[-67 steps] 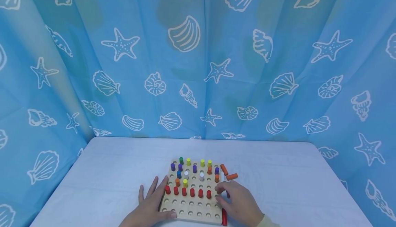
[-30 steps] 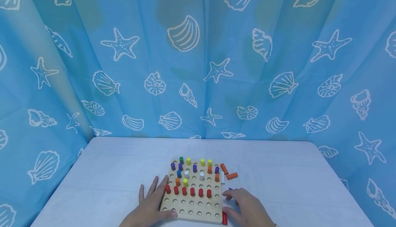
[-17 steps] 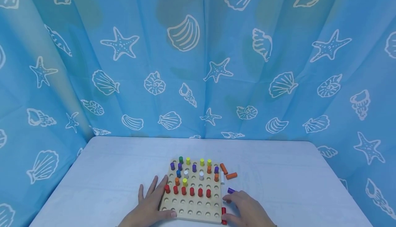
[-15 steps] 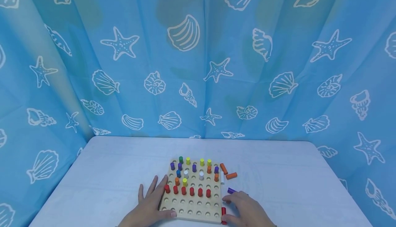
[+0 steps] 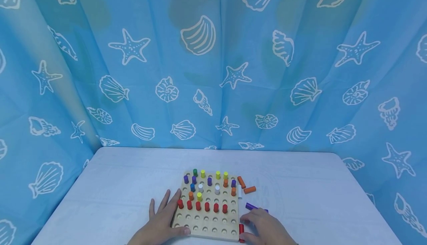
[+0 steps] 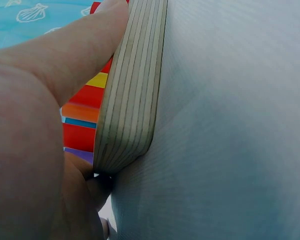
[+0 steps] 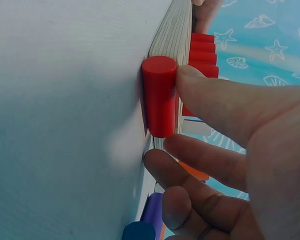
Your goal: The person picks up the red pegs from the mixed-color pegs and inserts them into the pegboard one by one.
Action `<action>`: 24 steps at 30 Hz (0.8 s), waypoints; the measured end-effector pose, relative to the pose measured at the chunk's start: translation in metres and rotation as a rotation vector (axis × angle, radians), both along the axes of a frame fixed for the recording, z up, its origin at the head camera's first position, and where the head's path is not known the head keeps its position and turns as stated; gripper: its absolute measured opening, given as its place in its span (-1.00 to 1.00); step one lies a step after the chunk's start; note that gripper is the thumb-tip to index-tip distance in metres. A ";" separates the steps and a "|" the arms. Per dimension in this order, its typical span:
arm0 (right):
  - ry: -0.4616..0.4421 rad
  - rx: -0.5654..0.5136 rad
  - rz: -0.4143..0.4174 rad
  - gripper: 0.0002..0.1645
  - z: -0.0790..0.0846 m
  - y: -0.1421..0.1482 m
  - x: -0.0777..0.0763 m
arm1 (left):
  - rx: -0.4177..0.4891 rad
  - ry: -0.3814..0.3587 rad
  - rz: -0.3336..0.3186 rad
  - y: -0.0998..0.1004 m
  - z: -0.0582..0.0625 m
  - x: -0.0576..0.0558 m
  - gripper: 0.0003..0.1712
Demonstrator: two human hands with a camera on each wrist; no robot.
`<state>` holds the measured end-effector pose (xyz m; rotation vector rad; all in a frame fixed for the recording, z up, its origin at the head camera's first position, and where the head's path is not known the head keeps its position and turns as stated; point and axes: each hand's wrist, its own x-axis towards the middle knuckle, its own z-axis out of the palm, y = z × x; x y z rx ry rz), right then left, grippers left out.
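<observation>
A wooden pegboard [image 5: 207, 222] with a grid of holes lies on the table. Several red pegs [image 5: 207, 208] stand in one row across it, and yellow, orange, purple, white, blue and green pegs stand further back. My left hand [image 5: 158, 222] rests at the board's left side, fingers spread and thumb on the near edge. A loose red peg [image 7: 159, 97] lies along the board's right edge. Beside it is my right hand [image 5: 265, 226], thumb by the peg's side and index fingertip near its far end, fingers loosely bent. Whether they press on it is hard to tell.
To the right of the board lie two orange pegs [image 5: 250, 190], a white peg [image 5: 240, 192] and a purple peg [image 5: 251, 206]. A blue peg [image 7: 139, 231] end shows beyond my fingers in the right wrist view. A blue shell-print curtain [image 5: 207, 70] encloses the table.
From the board's right edge my right hand has shifted right and nearer to me, to the loose red peg. The purple and white pegs have come into sight. My left hand stays put.
</observation>
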<state>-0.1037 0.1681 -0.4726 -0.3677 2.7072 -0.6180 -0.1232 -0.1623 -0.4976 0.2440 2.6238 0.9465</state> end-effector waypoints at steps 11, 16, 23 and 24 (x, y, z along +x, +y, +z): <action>-0.045 -0.018 -0.018 -0.64 0.000 -0.003 0.000 | 0.018 0.005 0.001 0.000 -0.002 0.000 0.43; -0.086 -0.056 -0.058 -0.67 0.000 -0.005 0.002 | 0.022 0.002 -0.001 0.000 -0.001 0.000 0.42; -0.114 -0.135 -0.079 -0.70 0.001 -0.003 0.004 | 0.019 0.004 -0.006 0.000 0.000 0.000 0.41; -0.120 -0.152 -0.080 -0.70 0.002 -0.003 0.004 | 0.018 0.004 -0.006 0.000 0.000 0.000 0.41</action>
